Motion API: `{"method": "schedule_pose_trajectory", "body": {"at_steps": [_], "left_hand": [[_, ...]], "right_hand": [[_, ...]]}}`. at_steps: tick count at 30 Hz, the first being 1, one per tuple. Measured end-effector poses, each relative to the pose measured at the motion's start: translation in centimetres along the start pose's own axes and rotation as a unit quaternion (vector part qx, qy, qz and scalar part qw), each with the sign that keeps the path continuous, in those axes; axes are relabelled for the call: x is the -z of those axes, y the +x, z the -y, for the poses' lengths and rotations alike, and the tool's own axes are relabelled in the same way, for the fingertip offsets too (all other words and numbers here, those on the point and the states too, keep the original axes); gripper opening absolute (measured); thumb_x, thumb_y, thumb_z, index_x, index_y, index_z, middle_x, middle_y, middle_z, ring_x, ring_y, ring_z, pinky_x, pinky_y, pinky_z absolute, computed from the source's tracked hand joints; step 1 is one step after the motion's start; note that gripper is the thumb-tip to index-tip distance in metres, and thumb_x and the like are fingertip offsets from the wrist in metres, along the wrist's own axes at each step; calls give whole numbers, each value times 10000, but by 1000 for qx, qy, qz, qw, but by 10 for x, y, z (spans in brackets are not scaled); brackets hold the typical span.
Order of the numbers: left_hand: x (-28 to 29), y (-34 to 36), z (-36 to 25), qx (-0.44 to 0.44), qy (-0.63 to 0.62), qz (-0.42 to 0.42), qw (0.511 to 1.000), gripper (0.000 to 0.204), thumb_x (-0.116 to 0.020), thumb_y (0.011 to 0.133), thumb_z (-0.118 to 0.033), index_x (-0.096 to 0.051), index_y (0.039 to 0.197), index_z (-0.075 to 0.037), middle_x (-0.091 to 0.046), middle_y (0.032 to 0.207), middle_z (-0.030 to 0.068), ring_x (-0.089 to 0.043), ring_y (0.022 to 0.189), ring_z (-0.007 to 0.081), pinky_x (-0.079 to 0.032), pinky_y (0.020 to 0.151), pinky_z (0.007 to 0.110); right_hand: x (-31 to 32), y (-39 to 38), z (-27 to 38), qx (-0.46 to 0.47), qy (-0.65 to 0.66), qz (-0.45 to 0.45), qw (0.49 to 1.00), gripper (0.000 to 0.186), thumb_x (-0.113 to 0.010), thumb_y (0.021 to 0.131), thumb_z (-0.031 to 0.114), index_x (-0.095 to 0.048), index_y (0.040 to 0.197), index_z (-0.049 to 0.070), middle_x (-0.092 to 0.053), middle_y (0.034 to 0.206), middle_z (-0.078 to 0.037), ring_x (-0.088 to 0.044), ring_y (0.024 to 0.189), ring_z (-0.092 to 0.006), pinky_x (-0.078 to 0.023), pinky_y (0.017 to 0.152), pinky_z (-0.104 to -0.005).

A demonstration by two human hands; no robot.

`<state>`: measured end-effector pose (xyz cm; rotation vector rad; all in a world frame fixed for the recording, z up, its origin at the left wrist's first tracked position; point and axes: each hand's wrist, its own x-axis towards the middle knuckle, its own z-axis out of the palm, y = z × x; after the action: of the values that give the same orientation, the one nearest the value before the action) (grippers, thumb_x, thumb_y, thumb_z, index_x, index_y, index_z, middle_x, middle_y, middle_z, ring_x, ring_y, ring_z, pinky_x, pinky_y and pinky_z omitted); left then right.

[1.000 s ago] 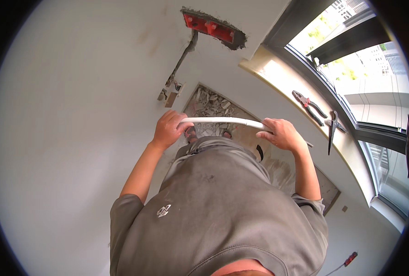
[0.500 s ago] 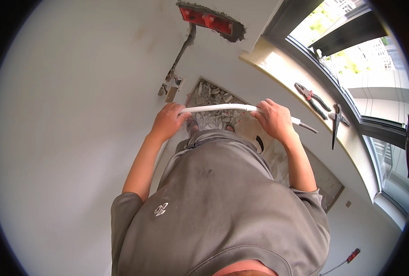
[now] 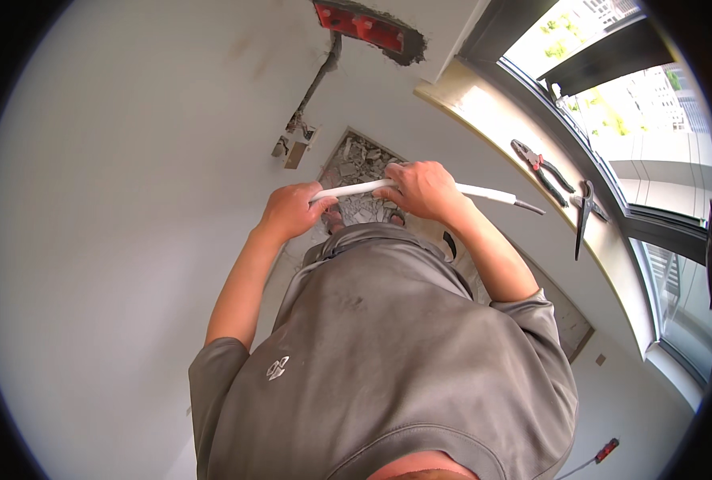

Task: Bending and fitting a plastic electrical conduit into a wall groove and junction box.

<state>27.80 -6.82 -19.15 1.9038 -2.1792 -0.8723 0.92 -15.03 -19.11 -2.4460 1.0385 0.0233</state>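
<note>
A white plastic conduit pipe runs sideways in front of my body, slightly bowed. My left hand is closed around its left end, thumb along the pipe. Farther right, my right hand grips the middle of the pipe, with a short stretch showing between the two hands. Past the right hand the pipe sticks out freely, and a thin dark grey rod-like piece protrudes from its right end. What lies inside the pipe is hidden.
Combination pliers and another black-handled tool lie on the windowsill at right. Rubble covers the floor beyond my hands. Red junction boxes sit in the chiselled wall ahead, above an opening with loose wires.
My right hand has slid left along the conduit pipe, closer to my left hand, so more pipe shows on its right. The left hand has hardly moved.
</note>
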Motion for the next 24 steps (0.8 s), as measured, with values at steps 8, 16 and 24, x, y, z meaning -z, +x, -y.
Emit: {"method": "schedule_pose_trajectory", "body": {"at_steps": [8, 16, 24], "left_hand": [[5, -3, -2, 7, -10, 46, 999, 358, -631, 921, -454, -691, 913, -101, -655, 708, 148, -623, 690, 382, -478, 632, 477], [46, -7, -8, 61, -242, 242, 938, 290, -602, 975, -360, -682, 966, -81, -641, 649, 22, -584, 568, 141, -430, 542, 325], [60, -29, -24, 116, -459, 303, 827, 315, -559, 1024, -325, -617, 984, -19, -416, 629, -66, -321, 526, 29, -279, 474, 219]], "right_hand": [[6, 10, 23, 8, -50, 46, 998, 483, -574, 922, 558, -627, 866, 81, -673, 737, -110, -681, 720, -331, -525, 613, -441], [-4, -6, 28, 57, -32, -60, 996, 475, -627, 887, 551, -604, 837, 79, -634, 705, -79, -658, 665, -300, -511, 579, -404], [28, -9, 31, 126, -45, -198, 971, 484, -706, 801, 539, -557, 777, 79, -562, 682, -58, -610, 636, -268, -474, 552, -386]]}}
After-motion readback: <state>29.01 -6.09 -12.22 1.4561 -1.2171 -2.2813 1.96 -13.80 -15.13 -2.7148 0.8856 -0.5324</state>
